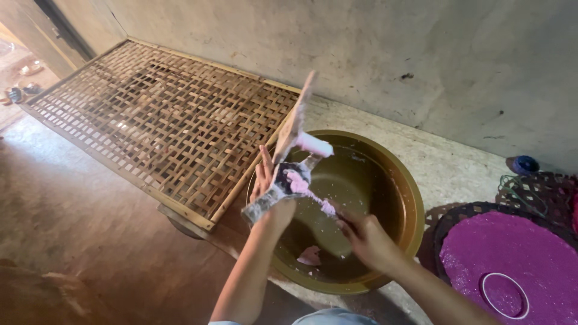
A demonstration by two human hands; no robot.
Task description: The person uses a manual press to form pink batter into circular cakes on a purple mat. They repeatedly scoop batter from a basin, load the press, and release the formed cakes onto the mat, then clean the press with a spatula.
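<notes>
My left hand (266,183) grips a flat wooden paddle (295,117) that stands upright over a wide brown basin (410,204). A wet grey cloth (265,201) wraps the paddle where I hold it, and a pale pink-white roll (314,144) clings to its side. Pink paste (296,179) smears the cloth. My right hand (366,239) is lower right, over the basin, with its fingers pinched on the end of a thin pink-coated strip (325,206) that runs up to the paddle. A pink scrap (310,256) lies in the basin's wet bottom.
A large woven bamboo rack (156,114) leans flat to the left of the basin along a grey wall. At right, a round purple sheet (518,253) with a white ring (504,295) rests on a dark woven tray (542,192). A blue object (525,164) sits by the wall.
</notes>
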